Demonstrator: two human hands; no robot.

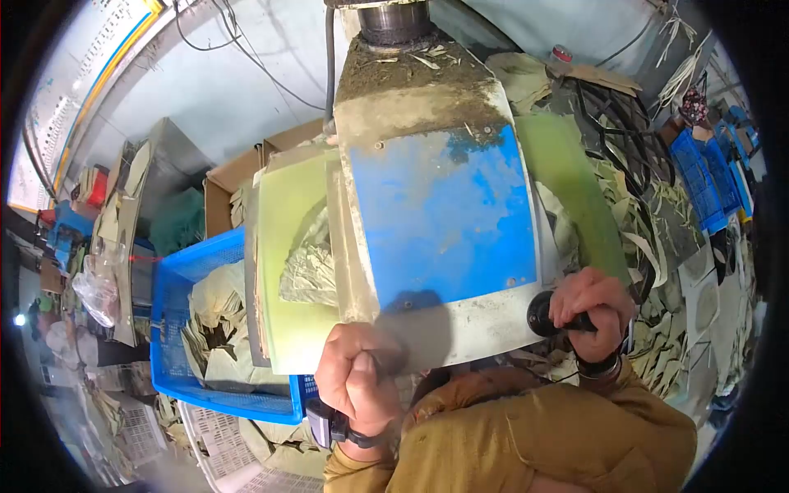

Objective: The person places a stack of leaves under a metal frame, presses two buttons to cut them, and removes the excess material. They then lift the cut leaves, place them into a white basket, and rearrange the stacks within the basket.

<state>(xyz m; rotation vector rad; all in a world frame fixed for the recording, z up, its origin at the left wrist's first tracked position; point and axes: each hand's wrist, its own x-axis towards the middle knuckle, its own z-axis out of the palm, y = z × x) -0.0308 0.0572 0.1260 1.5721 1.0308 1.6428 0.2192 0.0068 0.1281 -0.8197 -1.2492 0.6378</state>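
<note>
A machine head with a blue plate point(448, 218) fills the middle of the view, its upper part covered with dirt and scraps. My left hand point(359, 378) is closed at the lower left corner of the machine head; what its fingers grip is hidden. Near the lower right corner, my right hand point(593, 312) wraps round a black handle point(544, 314). Beneath the machine head lies a pale green board point(288, 329), showing on both sides. Crumpled greyish-green material point(311, 267) rests on that board, partly under the head.
On the left stands a blue basket point(222, 407) holding sheet pieces, with a white crate point(218, 448) below it. A cardboard box point(220, 197) is behind. Scraps point(657, 345) and a black metal frame point(616, 135) lie at right, near another blue crate point(703, 177).
</note>
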